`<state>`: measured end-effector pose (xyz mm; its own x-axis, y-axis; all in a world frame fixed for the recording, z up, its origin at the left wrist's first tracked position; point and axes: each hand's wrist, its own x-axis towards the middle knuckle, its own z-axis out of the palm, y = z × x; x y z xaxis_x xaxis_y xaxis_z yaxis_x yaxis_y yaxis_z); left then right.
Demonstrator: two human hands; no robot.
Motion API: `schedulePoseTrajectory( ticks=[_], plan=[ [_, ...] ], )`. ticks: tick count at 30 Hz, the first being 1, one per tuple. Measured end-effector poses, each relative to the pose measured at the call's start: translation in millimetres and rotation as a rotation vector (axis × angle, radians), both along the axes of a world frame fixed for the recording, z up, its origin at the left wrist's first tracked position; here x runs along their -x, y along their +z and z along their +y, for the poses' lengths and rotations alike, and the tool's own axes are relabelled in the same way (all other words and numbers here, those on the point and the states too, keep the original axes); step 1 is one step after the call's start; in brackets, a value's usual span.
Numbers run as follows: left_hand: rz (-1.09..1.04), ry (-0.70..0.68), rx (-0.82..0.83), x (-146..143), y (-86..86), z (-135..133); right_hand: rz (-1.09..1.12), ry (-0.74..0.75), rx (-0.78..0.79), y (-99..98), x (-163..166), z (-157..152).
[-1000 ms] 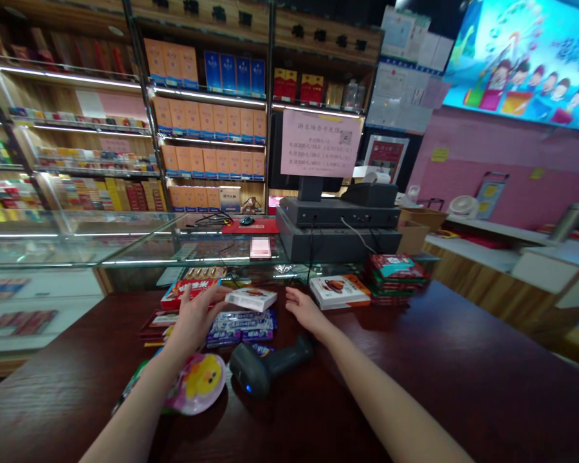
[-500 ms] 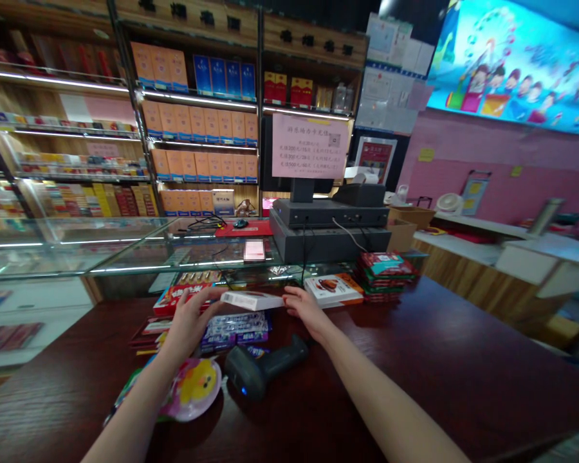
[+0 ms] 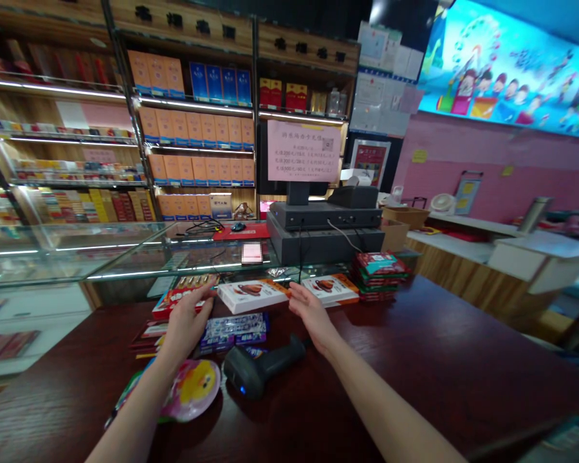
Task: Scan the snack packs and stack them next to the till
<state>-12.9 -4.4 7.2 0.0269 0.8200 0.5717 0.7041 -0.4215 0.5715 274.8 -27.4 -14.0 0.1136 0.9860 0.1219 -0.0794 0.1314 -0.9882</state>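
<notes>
A flat white box (image 3: 251,297) with a brown picture and an orange end lies near the back of the dark table. My left hand (image 3: 187,321) is open at its left end, fingers stretched over the edge of a red snack box (image 3: 170,302). At the other end my right hand (image 3: 313,316) is open, fingertips close to the orange end; whether they touch it I cannot tell. A similar white box (image 3: 329,289) lies just right. Purple and blue snack packs (image 3: 234,331) lie between my hands. Nearer me is a dark barcode scanner (image 3: 263,366) with a blue light.
A yellow-and-pink round package (image 3: 195,389) lies beside my left forearm. Red and green packets (image 3: 379,276) are stacked at the right back. Behind the table stand a glass counter (image 3: 139,257) and a register with a monitor (image 3: 325,235).
The white box, tilted and held between both hands before, now lies flat with its printed top showing. My hands have let go and moved slightly apart.
</notes>
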Motion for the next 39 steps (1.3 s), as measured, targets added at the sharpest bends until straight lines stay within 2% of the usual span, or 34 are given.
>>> schedulePoseTrajectory(
  ticks=[7, 17, 22, 27, 33, 39],
  plan=[
    [-0.047, -0.13, 0.128, -14.5, 8.2, -5.6, -0.024, -0.002, -0.081, -4.1, -11.1, -8.1],
    [0.007, -0.199, 0.116, -33.1, 10.5, -0.2, 0.079, -0.023, -0.14, -7.9, -28.4, -17.5],
    [0.086, -0.263, 0.038, -48.4, 10.0, 10.7, 0.08, -0.063, -0.167, -9.4, -41.5, -21.0],
    [0.176, -0.261, -0.059, -72.2, 1.4, 24.6, 0.061, -0.138, -0.18, -9.8, -62.7, -23.9],
    [0.315, -0.22, 0.056, -114.0, -6.6, 26.3, 0.016, -0.239, -0.197, -20.7, -95.4, -20.0],
    [0.474, -0.186, 0.152, -153.1, -4.7, 21.6, -0.004, -0.289, -0.171, -37.6, -125.5, -10.2]
  ],
)
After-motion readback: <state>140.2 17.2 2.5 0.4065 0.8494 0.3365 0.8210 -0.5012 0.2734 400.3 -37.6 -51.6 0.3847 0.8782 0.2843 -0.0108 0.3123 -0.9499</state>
